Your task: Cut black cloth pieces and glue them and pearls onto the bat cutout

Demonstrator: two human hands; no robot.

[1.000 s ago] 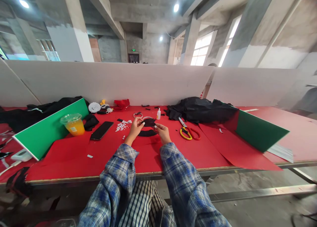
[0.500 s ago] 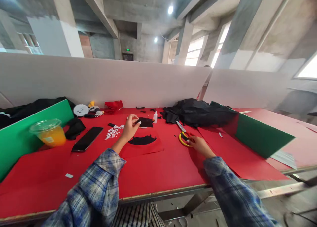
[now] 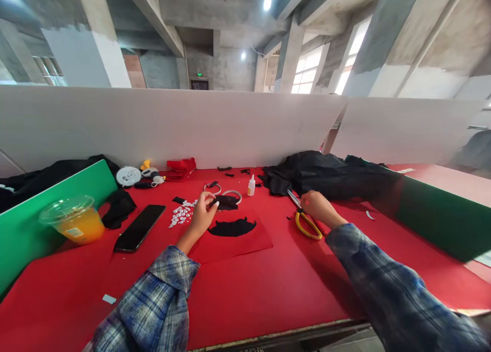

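My left hand (image 3: 204, 213) pinches the edge of a small black fabric piece (image 3: 227, 203) between thumb and fingers, just above the table. Below it, a black cut shape with a jagged upper edge (image 3: 233, 227) lies on a red sheet (image 3: 249, 243). On the right, scissors with yellow handles (image 3: 308, 227) rest with their blades pointing toward a black fabric heap (image 3: 310, 170). My right hand (image 3: 319, 207) is closed at their pivot; its fingertips are partly hidden. Two pale rings (image 3: 232, 192) lie behind the held piece, and white beads (image 3: 180, 215) are to its left.
A small white bottle (image 3: 251, 185) stands behind the sheet. To the left are a phone (image 3: 140, 228), a cup of orange drink (image 3: 79, 220) and a green divider (image 3: 100, 175). Another green panel (image 3: 437, 216) borders the right side. A pale wall panel (image 3: 215, 129) closes the back.
My right hand has moved from the scissors' handle up toward their pivot, and the handles have swung rightward. My left hand still pinches the black fabric. The view has shifted slightly.
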